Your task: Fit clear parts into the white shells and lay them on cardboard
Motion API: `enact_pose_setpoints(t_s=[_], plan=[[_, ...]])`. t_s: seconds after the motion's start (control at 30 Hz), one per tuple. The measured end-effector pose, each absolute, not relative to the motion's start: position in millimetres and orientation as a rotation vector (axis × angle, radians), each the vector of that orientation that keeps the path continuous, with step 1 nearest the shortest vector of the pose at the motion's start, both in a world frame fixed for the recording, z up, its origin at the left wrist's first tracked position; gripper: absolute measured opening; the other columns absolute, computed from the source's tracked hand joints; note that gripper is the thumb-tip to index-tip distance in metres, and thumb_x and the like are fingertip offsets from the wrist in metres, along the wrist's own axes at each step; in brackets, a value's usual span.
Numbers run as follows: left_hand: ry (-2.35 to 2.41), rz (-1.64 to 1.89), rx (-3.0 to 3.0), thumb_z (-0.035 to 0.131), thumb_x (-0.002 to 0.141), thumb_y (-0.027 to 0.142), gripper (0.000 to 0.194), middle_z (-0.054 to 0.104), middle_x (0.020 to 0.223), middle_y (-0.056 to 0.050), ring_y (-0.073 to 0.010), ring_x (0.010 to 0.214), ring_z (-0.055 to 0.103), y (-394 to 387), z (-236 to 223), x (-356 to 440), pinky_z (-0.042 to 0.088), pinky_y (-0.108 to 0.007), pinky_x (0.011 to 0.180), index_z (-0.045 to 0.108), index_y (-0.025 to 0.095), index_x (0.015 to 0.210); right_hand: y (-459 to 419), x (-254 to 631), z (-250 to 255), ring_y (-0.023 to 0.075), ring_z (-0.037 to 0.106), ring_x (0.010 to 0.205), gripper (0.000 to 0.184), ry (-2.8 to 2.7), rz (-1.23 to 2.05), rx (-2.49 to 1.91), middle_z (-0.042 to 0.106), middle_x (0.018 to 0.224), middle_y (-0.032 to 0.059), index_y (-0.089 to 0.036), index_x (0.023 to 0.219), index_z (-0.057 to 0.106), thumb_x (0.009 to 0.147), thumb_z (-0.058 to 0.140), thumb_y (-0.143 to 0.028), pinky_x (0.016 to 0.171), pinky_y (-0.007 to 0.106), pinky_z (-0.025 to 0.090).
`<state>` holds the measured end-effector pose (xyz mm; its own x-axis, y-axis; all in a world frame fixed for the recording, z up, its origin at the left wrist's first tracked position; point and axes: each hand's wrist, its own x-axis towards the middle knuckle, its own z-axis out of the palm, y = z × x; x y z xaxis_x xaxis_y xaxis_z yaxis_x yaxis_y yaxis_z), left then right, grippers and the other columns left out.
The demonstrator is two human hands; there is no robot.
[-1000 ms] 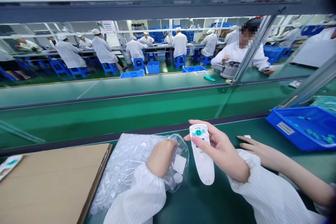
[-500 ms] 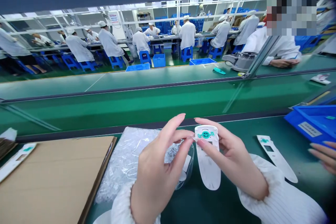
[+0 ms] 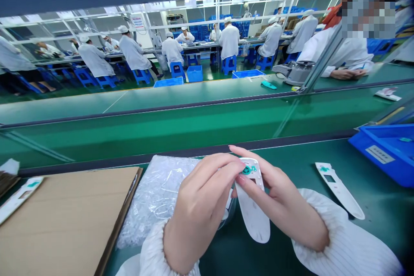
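My right hand grips an elongated white plastic shell by its upper end, thumb across the face and fingers behind. A green round-and-cross-shaped piece sits near the shell's top, above a small square window. My left hand is closed, its fingertips pressed together on the shell's upper left edge beside the green piece. Whatever those fingertips pinch is hidden. Behind the left hand, a clear round tub shows only in part. A similar white shell lies on the bench to the right.
A bag of clear plastic lies left of my hands, beside a flat cardboard sheet. Another white shell rests at the far left. A blue bin stands at right. Beyond the green partition, people in white coats sit at benches.
My left hand has turned over and moved onto the shell's top, its fingers closing together. The shell has tilted and shifted slightly left. Another person's hand at the right edge has gone from view.
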<state>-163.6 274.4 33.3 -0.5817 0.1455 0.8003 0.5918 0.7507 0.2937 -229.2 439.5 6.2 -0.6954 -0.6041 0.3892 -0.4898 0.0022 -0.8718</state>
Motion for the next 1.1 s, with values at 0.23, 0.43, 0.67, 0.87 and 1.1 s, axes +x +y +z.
enact_pose_setpoints(t_s=[0.23, 0.43, 0.67, 0.87, 1.1], plan=[[-2.126, -0.388, -0.575, 0.051, 0.099, 0.005, 0.028, 0.072, 0.103, -0.011, -0.0170, 0.093, 0.068, 273.3, 23.3, -168.7, 0.060, -0.028, 0.075, 0.063, 0.010, 0.124, 436.6, -227.2, 7.5, 0.0133, 0.064, 0.067, 0.048, 2.133, -1.802, -1.183, 0.070, 0.084, -0.0052, -0.031, 0.153, 0.042, 0.107, 0.052, -0.023, 0.062, 0.025, 0.054], [-2.053, -0.467, -0.599, 0.063, 0.092, 0.003, 0.019, 0.075, 0.102, -0.009, -0.0175, 0.100, 0.069, 270.6, 13.8, -173.1, 0.059, -0.031, 0.093, 0.065, 0.010, 0.109, 437.0, -224.1, 3.3, 0.0167, 0.065, 0.073, 0.055, 2.065, -1.788, -1.130, 0.070, 0.088, -0.0006, -0.026, 0.158, 0.035, 0.106, 0.050, -0.025, 0.057, 0.025, 0.052], [-2.028, -0.421, -0.579, 0.060, 0.091, -0.001, 0.026, 0.072, 0.100, -0.011, -0.0180, 0.093, 0.069, 272.0, 11.5, -180.9, 0.062, -0.029, 0.077, 0.066, 0.010, 0.113, 436.2, -225.1, 3.0, 0.0143, 0.067, 0.077, 0.056, 2.033, -1.813, -1.100, 0.067, 0.085, -0.0018, -0.023, 0.158, 0.033, 0.105, 0.050, -0.025, 0.068, 0.023, 0.058], [-2.092, -0.484, -0.530, 0.057, 0.094, -0.001, 0.030, 0.071, 0.109, -0.010, -0.0178, 0.105, 0.069, 271.5, 10.7, -178.4, 0.063, -0.030, 0.086, 0.067, 0.014, 0.117, 438.0, -225.9, 3.9, 0.0174, 0.068, 0.081, 0.055, 1.996, -1.839, -1.052, 0.070, 0.089, 0.0003, -0.025, 0.157, 0.035, 0.104, 0.051, -0.026, 0.060, 0.025, 0.054], [-2.025, -0.591, -0.502, 0.067, 0.089, -0.001, 0.027, 0.076, 0.105, -0.007, -0.0149, 0.105, 0.069, 276.2, 8.4, -175.5, 0.059, -0.028, 0.096, 0.068, 0.012, 0.112, 436.3, -224.0, 6.6, 0.0162, 0.068, 0.080, 0.056, 1.994, -1.824, -1.097, 0.070, 0.095, 0.0016, -0.023, 0.158, 0.035, 0.104, 0.050, -0.024, 0.066, 0.025, 0.057]])
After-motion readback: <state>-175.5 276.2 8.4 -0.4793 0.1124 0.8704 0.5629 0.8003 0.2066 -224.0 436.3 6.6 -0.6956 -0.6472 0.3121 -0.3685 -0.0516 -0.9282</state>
